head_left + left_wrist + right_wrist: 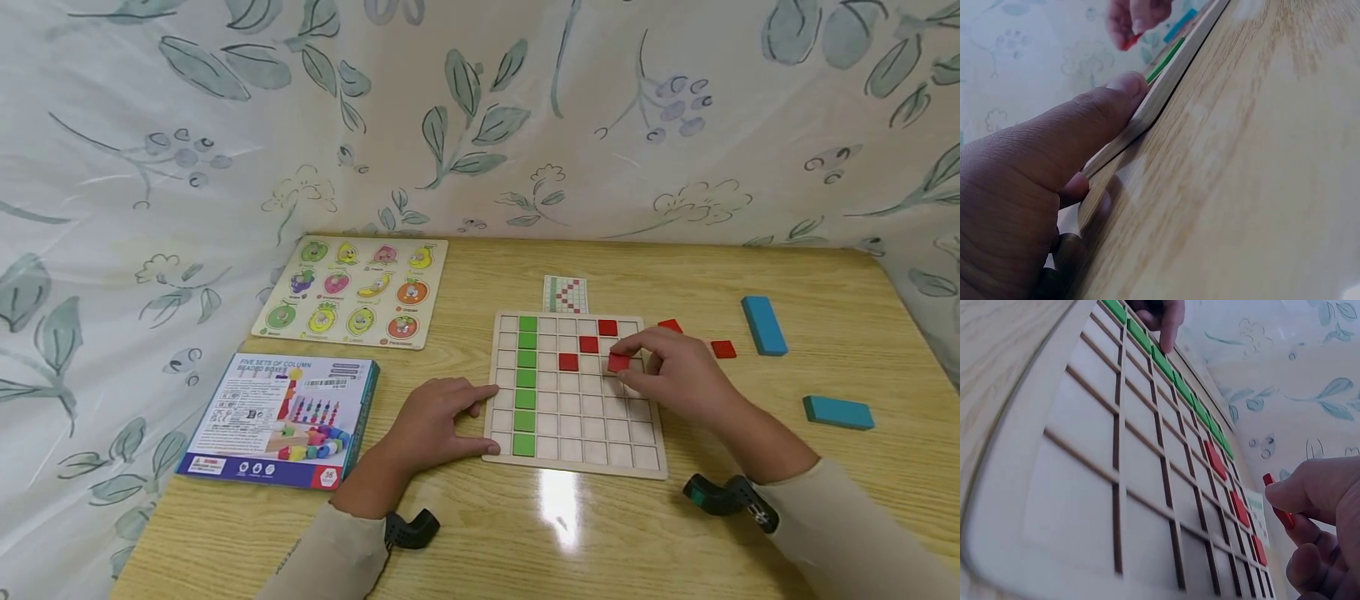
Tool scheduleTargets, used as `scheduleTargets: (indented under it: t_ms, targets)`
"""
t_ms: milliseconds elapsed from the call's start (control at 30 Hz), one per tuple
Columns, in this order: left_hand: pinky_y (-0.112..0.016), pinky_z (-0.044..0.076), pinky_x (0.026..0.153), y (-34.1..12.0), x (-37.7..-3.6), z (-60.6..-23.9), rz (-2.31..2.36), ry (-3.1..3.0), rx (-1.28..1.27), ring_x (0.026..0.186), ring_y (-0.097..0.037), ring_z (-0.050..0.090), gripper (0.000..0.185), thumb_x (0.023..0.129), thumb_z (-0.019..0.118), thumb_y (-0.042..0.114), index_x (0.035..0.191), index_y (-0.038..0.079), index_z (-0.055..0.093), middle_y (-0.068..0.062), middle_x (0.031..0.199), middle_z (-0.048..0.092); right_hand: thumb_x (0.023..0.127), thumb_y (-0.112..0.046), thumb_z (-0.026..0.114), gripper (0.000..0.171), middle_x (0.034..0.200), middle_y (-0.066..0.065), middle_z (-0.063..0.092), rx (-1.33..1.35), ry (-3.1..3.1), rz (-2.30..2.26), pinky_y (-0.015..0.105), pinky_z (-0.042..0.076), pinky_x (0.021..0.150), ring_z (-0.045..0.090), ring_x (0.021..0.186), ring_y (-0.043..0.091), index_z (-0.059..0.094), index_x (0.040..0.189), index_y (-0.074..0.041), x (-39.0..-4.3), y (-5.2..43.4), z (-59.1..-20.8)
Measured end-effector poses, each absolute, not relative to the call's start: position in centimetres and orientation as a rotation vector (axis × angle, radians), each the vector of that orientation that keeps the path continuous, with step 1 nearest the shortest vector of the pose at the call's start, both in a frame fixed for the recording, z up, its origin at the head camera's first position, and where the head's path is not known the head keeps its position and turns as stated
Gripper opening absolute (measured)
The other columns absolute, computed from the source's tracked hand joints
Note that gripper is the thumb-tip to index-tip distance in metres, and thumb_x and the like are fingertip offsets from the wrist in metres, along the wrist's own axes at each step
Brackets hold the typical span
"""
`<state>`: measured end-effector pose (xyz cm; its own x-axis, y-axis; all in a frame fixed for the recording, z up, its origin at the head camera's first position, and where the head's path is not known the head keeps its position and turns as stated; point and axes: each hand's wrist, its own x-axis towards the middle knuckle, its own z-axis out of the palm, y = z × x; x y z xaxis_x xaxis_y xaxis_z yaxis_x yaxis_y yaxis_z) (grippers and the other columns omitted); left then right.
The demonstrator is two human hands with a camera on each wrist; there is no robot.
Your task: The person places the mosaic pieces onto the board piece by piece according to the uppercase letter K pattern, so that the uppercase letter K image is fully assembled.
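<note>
A wooden grid board point(600, 472) lies flat on the table. One column near its left side is filled with green square tiles point(526, 378), and three red tiles point(588, 344) sit in a diagonal of cells. My right hand point(678, 371) pinches another red square tile point(618, 363) between thumb and fingers over the board's upper right part; the right wrist view shows this tile point(1280, 503) held tilted, apart from the grid. My left hand point(431, 421) touches the board's left edge with spread thumb and index finger. In the left wrist view its thumb point(1107, 103) rests on the rim.
A small pattern card point(566, 294) lies behind the board. Loose red tiles point(723, 349) and two blue blocks point(764, 325) lie to the right. At left are a fruit picture board point(350, 292) and a beads box point(277, 417). A leaf-patterned curtain point(480, 125) hangs behind.
</note>
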<state>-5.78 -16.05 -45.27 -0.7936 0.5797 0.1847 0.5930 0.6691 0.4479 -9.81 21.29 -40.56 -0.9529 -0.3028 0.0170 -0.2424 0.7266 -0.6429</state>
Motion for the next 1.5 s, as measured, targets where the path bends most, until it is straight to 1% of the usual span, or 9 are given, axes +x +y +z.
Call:
scheduleTargets:
  t_ms: [267, 467, 567, 700, 767, 933, 1167, 1300, 1500]
  targets:
    - [-0.033, 0.046, 0.08, -16.1, -5.7, -45.1, -0.79, -2.84, -1.006, 0.082, -0.006, 0.048, 0.07, 0.08, 0.092, 0.055, 0.136, 0.018, 0.073, 0.015, 0.091, 0.054, 0.09, -0.016, 0.087, 0.032, 0.114, 0.005, 0.069, -0.481, 2.779, -1.057, 0.031, 0.049, 0.066, 0.056, 0.082, 0.022, 0.079, 0.121, -0.016, -10.2, 19.4, -40.9]
    - [-0.032, 0.046, 0.079, -16.0, -5.8, -45.2, -0.785, -2.808, -1.012, 0.081, -0.005, 0.048, 0.07, 0.078, 0.093, 0.054, 0.135, 0.017, 0.074, 0.016, 0.09, 0.054, 0.09, -0.016, 0.086, 0.03, 0.111, 0.001, 0.07, -0.519, 2.754, -1.054, 0.031, 0.048, 0.065, 0.056, 0.079, 0.02, 0.08, 0.12, -0.017, -10.4, 17.8, -41.5]
    - [-0.032, 0.045, 0.078, -16.1, -5.8, -45.3, -0.784, -2.801, -1.017, 0.081, -0.005, 0.048, 0.071, 0.078, 0.094, 0.054, 0.135, 0.017, 0.074, 0.016, 0.09, 0.054, 0.09, -0.015, 0.087, 0.03, 0.104, 0.0, 0.069, -0.556, 2.74, -1.065, 0.032, 0.047, 0.065, 0.055, 0.077, 0.018, 0.08, 0.119, -0.016, -10.4, 17.1, -41.8]
    - [-0.032, 0.046, 0.079, -16.1, -5.8, -45.3, -0.789, -2.807, -1.02, 0.082, -0.005, 0.048, 0.07, 0.078, 0.093, 0.054, 0.135, 0.017, 0.074, 0.015, 0.09, 0.054, 0.09, -0.015, 0.087, 0.028, 0.103, -0.001, 0.069, -0.581, 2.716, -1.113, 0.032, 0.046, 0.065, 0.055, 0.075, 0.018, 0.081, 0.118, -0.016, -10.3, 16.2, -42.2]
    - [-0.033, 0.046, 0.08, -16.1, -5.8, -45.2, -0.795, -2.809, -1.019, 0.082, -0.006, 0.048, 0.07, 0.078, 0.093, 0.054, 0.135, 0.017, 0.073, 0.014, 0.09, 0.055, 0.09, -0.015, 0.086, 0.027, 0.106, -0.003, 0.07, -0.599, 2.717, -1.121, 0.033, 0.047, 0.067, 0.055, 0.075, 0.017, 0.082, 0.117, -0.017, -10.3, 15.7, -42.4]
    - [-0.033, 0.047, 0.081, -16.1, -5.8, -45.2, -0.797, -2.812, -1.017, 0.082, -0.006, 0.049, 0.071, 0.078, 0.093, 0.054, 0.135, 0.018, 0.073, 0.014, 0.091, 0.055, 0.09, -0.014, 0.085, 0.028, 0.106, -0.004, 0.07, -0.613, 2.712, -1.104, 0.036, 0.048, 0.073, 0.056, 0.081, 0.017, 0.082, 0.117, -0.017, -10.4, 14.6, -42.7]
    - [-0.034, 0.047, 0.082, -16.1, -5.8, -45.2, -0.801, -2.83, -1.004, 0.082, -0.006, 0.048, 0.07, 0.079, 0.093, 0.054, 0.136, 0.019, 0.073, 0.015, 0.091, 0.055, 0.09, -0.012, 0.084, 0.027, 0.11, -0.002, 0.071, -0.63, 2.69, -1.044, 0.039, 0.051, 0.085, 0.064, 0.098, 0.018, 0.083, 0.117, -0.015, -10.4, 13.7, -42.7]
    - [-0.034, 0.047, 0.082, -16.1, -5.8, -45.2, -0.796, -2.832, -1.006, 0.082, -0.006, 0.048, 0.07, 0.079, 0.093, 0.054, 0.136, 0.018, 0.073, 0.014, 0.091, 0.055, 0.09, -0.012, 0.083, 0.027, 0.108, -0.002, 0.069, -0.624, 2.692, -1.0, 0.039, 0.05, 0.085, 0.063, 0.097, 0.018, 0.083, 0.117, -0.016, -10.4, 13.4, -42.4]
    - [-0.034, 0.047, 0.081, -16.1, -5.8, -45.3, -0.788, -2.831, -1.012, 0.082, -0.006, 0.048, 0.069, 0.08, 0.092, 0.054, 0.136, 0.018, 0.073, 0.014, 0.091, 0.055, 0.091, -0.014, 0.083, 0.028, 0.112, 0.0, 0.07, -0.597, 2.69, -0.963, 0.04, 0.051, 0.089, 0.063, 0.1, 0.02, 0.083, 0.119, -0.016, -10.4, 13.0, -42.2]
